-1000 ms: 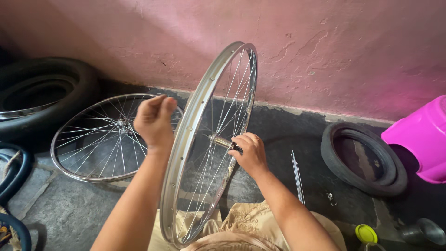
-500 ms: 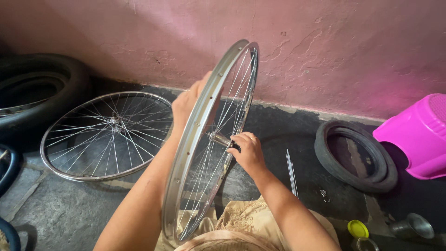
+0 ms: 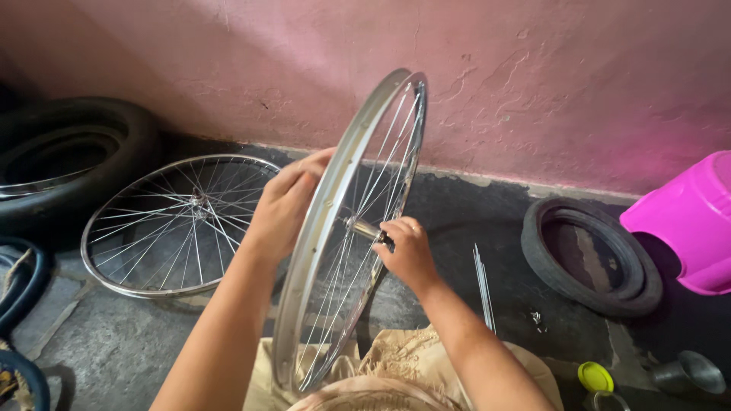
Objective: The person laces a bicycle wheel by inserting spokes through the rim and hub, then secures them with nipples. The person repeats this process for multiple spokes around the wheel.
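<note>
The left hand [image 3: 283,209] is gripping the upright wheel [image 3: 346,236] at its rim, fingers curled over it, while the right hand [image 3: 407,251] is pinching the axle [image 3: 365,229]; spokes are fitted, loose spokes [image 3: 483,285] lying beyond on the floor [image 3: 114,350].

The single head camera is looking down and forward from the person's head, taking in the lap at the bottom edge, the dark floor [image 3: 129,342] ahead and the pink wall [image 3: 533,76] across the top. It is sitting close to the work, with the upright wheel rim [image 3: 327,228] and both forearms filling the centre. No second view is sharing the scene.
</note>
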`<action>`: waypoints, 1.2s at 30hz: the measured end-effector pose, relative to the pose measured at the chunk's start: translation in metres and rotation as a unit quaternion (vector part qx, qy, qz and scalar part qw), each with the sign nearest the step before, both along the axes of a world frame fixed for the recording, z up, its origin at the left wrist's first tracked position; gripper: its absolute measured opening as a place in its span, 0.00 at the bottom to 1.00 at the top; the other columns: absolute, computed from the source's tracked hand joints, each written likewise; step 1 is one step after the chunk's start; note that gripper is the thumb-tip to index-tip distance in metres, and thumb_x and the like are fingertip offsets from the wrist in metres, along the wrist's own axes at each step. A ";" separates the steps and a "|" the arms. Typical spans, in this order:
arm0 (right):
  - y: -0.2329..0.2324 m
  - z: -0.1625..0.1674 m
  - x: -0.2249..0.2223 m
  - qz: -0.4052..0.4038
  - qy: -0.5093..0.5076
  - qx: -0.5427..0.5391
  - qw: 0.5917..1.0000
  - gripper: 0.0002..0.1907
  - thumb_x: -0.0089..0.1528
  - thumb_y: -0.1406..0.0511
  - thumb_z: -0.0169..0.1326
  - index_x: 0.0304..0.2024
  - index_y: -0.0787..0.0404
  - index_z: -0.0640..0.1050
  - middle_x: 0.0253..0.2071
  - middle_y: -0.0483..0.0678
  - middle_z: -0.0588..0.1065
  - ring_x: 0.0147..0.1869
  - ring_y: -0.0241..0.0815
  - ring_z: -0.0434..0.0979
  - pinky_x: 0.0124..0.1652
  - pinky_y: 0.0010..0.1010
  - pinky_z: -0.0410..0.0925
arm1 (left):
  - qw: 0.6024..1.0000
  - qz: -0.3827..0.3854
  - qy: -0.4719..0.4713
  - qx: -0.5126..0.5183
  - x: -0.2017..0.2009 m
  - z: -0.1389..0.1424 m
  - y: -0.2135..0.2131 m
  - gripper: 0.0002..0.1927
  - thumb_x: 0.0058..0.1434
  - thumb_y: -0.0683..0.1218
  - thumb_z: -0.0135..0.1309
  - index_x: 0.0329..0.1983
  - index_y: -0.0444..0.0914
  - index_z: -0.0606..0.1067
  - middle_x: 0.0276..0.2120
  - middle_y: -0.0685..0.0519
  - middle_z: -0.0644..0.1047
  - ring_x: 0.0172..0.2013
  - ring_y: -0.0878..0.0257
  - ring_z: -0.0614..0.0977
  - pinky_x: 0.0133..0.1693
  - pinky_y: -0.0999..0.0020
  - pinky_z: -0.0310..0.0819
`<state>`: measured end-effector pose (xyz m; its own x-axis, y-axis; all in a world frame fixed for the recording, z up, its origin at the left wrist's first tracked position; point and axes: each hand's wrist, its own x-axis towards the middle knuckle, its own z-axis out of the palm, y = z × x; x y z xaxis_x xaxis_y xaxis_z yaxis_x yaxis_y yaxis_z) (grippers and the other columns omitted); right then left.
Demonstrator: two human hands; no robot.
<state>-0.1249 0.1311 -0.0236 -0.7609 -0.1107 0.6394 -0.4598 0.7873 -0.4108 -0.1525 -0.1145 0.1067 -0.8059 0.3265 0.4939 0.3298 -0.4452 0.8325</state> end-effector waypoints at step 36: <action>0.008 -0.060 -0.007 -0.047 0.170 0.032 0.984 0.13 0.61 0.71 0.58 0.48 0.57 0.80 0.56 0.52 0.77 0.49 0.52 0.81 0.47 0.39 0.75 | 0.963 0.191 0.009 -0.190 0.167 -0.058 -0.036 0.25 0.52 0.34 0.53 0.56 0.33 0.75 0.36 0.54 0.78 0.33 0.70 0.78 0.37 0.76 0.73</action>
